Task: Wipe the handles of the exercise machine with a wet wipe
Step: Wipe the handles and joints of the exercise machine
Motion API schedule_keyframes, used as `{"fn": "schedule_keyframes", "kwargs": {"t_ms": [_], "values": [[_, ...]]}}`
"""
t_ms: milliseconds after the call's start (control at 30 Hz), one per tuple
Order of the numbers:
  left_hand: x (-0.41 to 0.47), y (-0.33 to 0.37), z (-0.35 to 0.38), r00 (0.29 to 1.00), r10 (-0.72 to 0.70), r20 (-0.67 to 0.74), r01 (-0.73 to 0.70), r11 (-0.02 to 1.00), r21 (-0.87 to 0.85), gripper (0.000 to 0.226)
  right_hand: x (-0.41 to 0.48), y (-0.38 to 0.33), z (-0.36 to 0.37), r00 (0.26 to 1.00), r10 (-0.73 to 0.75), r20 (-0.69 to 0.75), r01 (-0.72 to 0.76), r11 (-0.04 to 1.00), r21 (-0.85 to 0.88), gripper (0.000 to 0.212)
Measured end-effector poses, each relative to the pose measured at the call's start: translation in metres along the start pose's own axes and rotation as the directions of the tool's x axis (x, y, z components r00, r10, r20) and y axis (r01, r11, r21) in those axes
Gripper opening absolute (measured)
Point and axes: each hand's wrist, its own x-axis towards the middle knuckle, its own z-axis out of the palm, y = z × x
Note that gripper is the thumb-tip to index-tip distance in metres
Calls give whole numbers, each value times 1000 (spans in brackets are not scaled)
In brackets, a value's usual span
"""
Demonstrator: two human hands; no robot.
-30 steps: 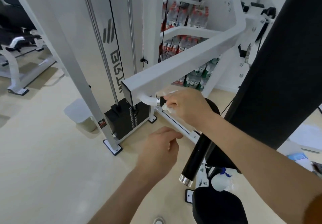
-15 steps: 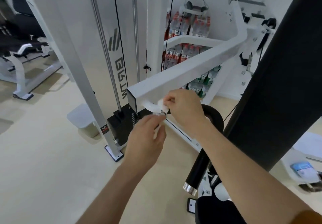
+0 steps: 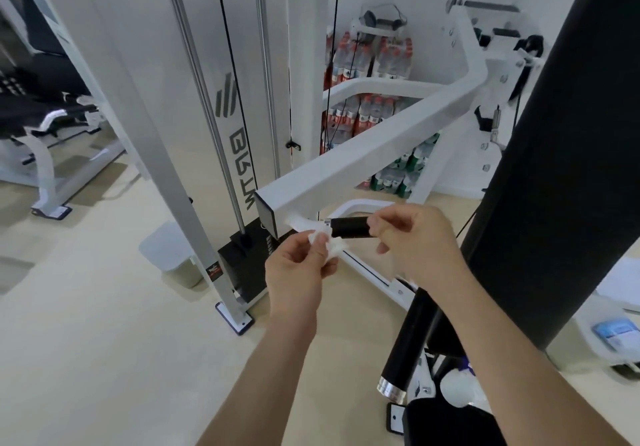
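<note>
Gym room, pale floor. Under the end of the machine's white arm sits the handle. The left hand pinches the crumpled wet wipe at its inner end, probably to rub there. The right hand curls its fingers on the outer end, apparently to steady it.

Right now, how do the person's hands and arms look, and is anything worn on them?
Both are bare. The left hand and right hand have no gloves, and I see no ring. The left forearm and right forearm show no sleeve, watch or bracelet as far as the frame reaches.
</note>
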Motion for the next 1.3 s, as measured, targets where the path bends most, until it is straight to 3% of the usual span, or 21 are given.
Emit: {"fn": "schedule_keyframes", "kwargs": {"t_ms": [100, 267, 433, 600, 767, 867, 967, 1133, 1300], "values": [[9, -18, 2, 977, -176, -118, 159, 977, -143, 12, 7, 5, -23, 989, -116, -96, 84, 953, -291, 14], [15, -20, 24, 925, -350, -149, 266, 875, -405, 7, 7, 19, -28, 967, -235, -94, 160, 855, -493, 15], [18, -20, 33, 886, -463, 19, 391, 725, -567, 8, 4, 25, -31, 939, -341, -48, 246, 764, -597, 15], [28, -24, 33, 880, -461, 117, 446, 717, -536, 25, 5, 29, -37, 944, -329, -32, 251, 775, -580, 15], [27, -26, 35, 866, -492, 90, 442, 667, -600, 23, 2, 30, -38, 941, -330, -67, 246, 810, -533, 15], [23, -28, 39, 860, -486, 156, 468, 629, -621, 18, 0, 31, -38, 942, -329, -69, 248, 819, -517, 14], [22, -26, 43, 859, -451, 242, 506, 677, -535, 30, 0, 34, -40, 942, -330, -57, 257, 823, -507, 16], [29, -22, 49, 856, -468, 220, 508, 680, -529, 27, -9, 40, -46, 948, -315, -40, 251, 822, -511, 24], [30, -24, 35, 881, -436, 184, 452, 662, -597, 20, -16, 49, -56, 976, -181, -117, 114, 894, -433, 25]]}}
